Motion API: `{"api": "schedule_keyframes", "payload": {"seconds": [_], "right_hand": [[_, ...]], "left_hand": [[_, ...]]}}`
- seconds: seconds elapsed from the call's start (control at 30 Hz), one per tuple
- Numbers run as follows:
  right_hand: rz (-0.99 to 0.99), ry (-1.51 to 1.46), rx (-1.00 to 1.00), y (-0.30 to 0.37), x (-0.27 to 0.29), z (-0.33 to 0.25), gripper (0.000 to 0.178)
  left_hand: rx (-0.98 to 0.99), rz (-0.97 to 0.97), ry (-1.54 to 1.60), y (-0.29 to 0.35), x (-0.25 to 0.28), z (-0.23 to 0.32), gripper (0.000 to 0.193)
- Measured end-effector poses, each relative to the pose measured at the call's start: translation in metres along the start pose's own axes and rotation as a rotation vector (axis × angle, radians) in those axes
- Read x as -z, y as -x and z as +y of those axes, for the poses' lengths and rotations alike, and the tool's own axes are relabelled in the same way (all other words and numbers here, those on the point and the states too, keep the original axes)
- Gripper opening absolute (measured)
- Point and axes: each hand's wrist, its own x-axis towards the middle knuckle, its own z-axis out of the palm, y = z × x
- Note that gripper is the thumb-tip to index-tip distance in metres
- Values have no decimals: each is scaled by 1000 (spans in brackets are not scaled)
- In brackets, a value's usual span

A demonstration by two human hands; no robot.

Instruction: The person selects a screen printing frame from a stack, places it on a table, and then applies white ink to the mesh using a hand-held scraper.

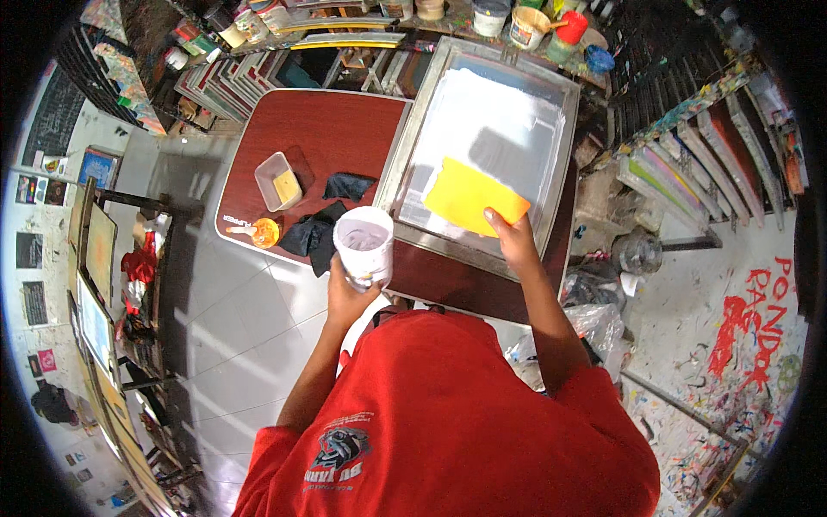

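My left hand (347, 297) grips a white plastic tub (365, 258) from below and the side, near the table's front edge. The tub's open top shows a pale, whitish coating inside. Pinched between the thumb and fingers of my right hand (514, 241) is a flat yellow card (472, 196). It hovers over or rests on the lower part of a framed printing screen (419, 121); I cannot tell whether they touch. A thick white layer (469, 108) covers much of the mesh, and the card's lower end hides part of it.
On the dark red table (336, 121) sit a rectangular tub (272, 188) with a yellowish piece inside, black cloths (348, 186) and an orange round container (265, 233). Paint pots (527, 28) line the back shelf. Stacked frames (698, 164) stand at the right.
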Motion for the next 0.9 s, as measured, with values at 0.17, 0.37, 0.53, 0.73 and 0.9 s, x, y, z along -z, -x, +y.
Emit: {"api": "schedule_keyframes", "payload": {"seconds": [0.17, 0.37, 0.53, 0.73, 0.9], "right_hand": [[-12, 504, 230, 32, -18, -81, 17], [-59, 798, 718, 38, -33, -106, 27], [-115, 854, 898, 29, -37, -98, 35], [-267, 980, 910, 18, -47, -110, 37], [-347, 1127, 844, -2, -36, -101, 42]], "left_hand": [[-131, -7, -49, -20, -27, 31, 76], [-131, 56, 5, -19, -30, 53, 74], [-105, 109, 23, -10, -15, 72, 77], [-116, 201, 24, -6, -1, 70, 78], [-120, 250, 41, -6, 0, 65, 76]]}}
